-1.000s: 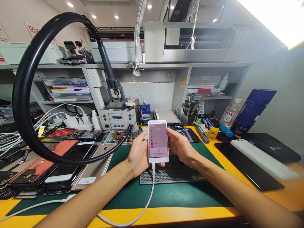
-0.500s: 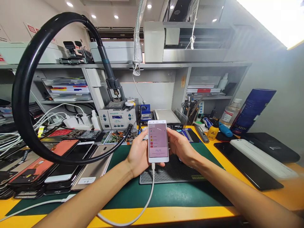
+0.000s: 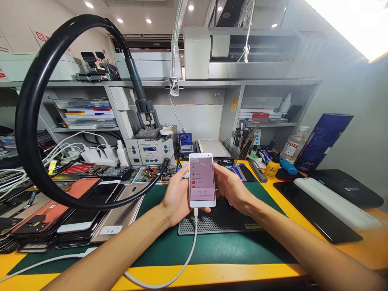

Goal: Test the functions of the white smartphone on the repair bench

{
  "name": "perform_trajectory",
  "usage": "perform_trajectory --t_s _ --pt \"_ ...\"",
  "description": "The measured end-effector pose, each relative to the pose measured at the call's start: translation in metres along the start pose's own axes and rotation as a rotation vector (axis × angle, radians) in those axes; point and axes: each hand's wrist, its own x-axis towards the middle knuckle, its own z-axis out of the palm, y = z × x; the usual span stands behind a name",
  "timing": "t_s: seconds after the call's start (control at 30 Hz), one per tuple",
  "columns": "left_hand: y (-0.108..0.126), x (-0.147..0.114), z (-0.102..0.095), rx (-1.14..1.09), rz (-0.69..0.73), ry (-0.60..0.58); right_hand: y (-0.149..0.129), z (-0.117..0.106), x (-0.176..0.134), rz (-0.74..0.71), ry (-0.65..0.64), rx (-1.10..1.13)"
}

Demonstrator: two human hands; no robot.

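Note:
A white smartphone [image 3: 202, 180] is held upright in front of me, its lit screen showing a list with coloured icons. My left hand [image 3: 178, 195] grips its left side, the thumb along the edge and fingers behind it. On the other side my right hand [image 3: 230, 186] closes on the phone's right edge, with its fingers partly hidden behind. A white charging cable [image 3: 194, 238] is plugged into the bottom of the phone and loops down to the table's front edge. Beneath the hands lies a grey perforated pad [image 3: 218, 222] on a green mat [image 3: 242, 250].
Several phones [image 3: 103, 206] lie stacked at left under a thick black hose [image 3: 27, 121]. Behind stands a rework station [image 3: 150, 149] beside a tray of circuit boards [image 3: 151, 173]. To the right are a yellow bottle [image 3: 272, 167], a black panel [image 3: 312, 210] and a white device [image 3: 333, 202].
Both hands and the phone stay in place. Near the bottom of the screen, the small graphic looks slightly different.

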Motion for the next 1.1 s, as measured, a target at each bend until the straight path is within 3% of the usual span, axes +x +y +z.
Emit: perform_trajectory --t_s 1.1 --pt "-0.0002 -0.0012 0.0009 0.052 -0.001 -0.016 -0.0016 0.0019 -0.0009 0.015 0.045 0.001"
